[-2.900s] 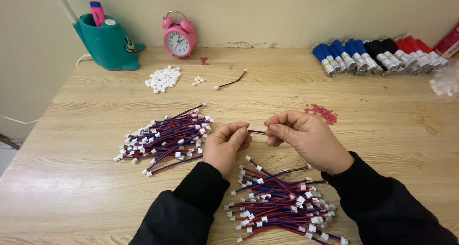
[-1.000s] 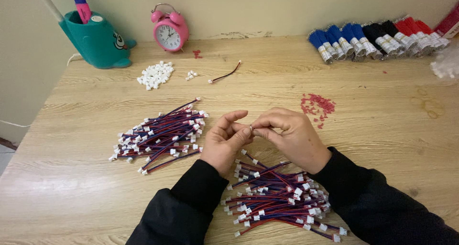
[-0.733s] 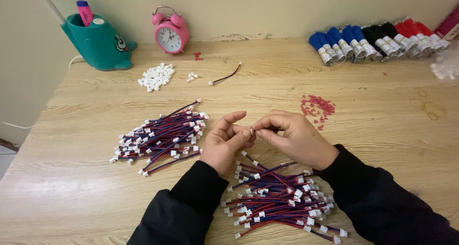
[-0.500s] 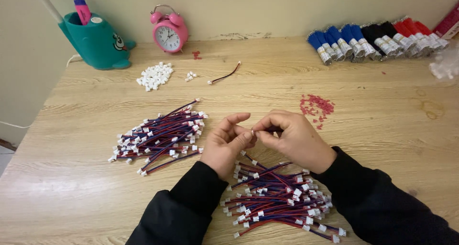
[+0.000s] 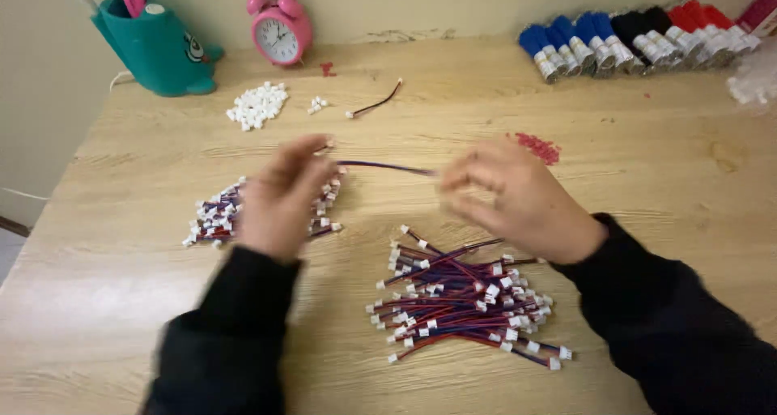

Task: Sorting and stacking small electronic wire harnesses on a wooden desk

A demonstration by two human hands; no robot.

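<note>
Both forearms come up from the near edge of the wooden table (image 5: pixel 647 180), in dark sleeves, and the hands are spread apart with a short red-and-blue wire lead (image 5: pixel 384 166) stretched between them above the table's middle. The left hand (image 5: pixel 279 200) is raised palm-down, fingers loosely curled, its fingertips pinching the lead's left end; it hovers over a pile of finished leads with white connectors (image 5: pixel 214 217). The right hand (image 5: pixel 518 196) is blurred, knuckles up, fingers bunched round the lead's other end. A second heap of leads (image 5: pixel 461 302) lies just below the right hand, nearer the front edge. Towards the far edge are loose white connector housings (image 5: pixel 257 105), a pink alarm clock (image 5: pixel 279 30), a teal pen holder (image 5: pixel 158 46) in the far left corner, and a row of marker pens (image 5: pixel 631 42) at the far right.
</note>
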